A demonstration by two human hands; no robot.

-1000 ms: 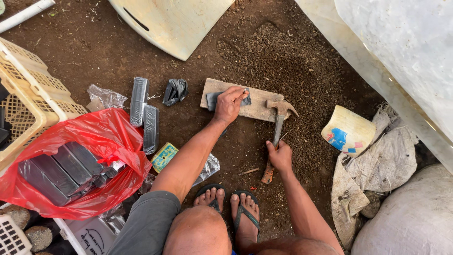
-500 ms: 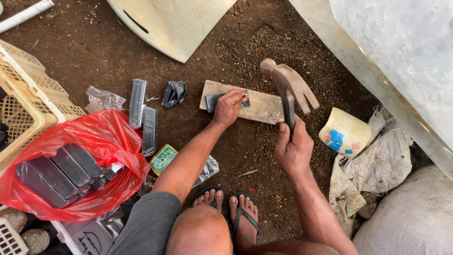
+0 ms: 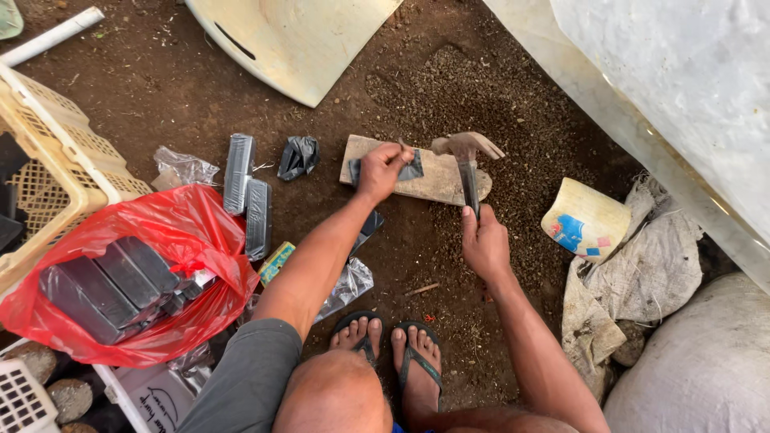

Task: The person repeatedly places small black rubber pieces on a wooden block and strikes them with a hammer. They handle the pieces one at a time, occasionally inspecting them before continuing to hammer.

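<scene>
My left hand (image 3: 380, 169) presses a small dark flat piece (image 3: 411, 170) onto a short wooden board (image 3: 437, 180) lying on the dirt. In my right hand (image 3: 484, 243) is the handle of a claw hammer (image 3: 466, 157). Its head hangs just over the board's right end, close to the dark piece. My knees and my sandalled feet (image 3: 393, 349) fill the bottom middle of the view.
A red plastic bag (image 3: 204, 232) of dark rectangular blocks lies at the left, beside a yellow crate (image 3: 56, 164). Two more dark blocks (image 3: 247, 192) and a crumpled black bag (image 3: 297, 156) lie left of the board. Sacks and a pale carton (image 3: 585, 220) sit right.
The hammer rose from the board and has come back down over its right end. My left hand has stayed on the dark piece.
</scene>
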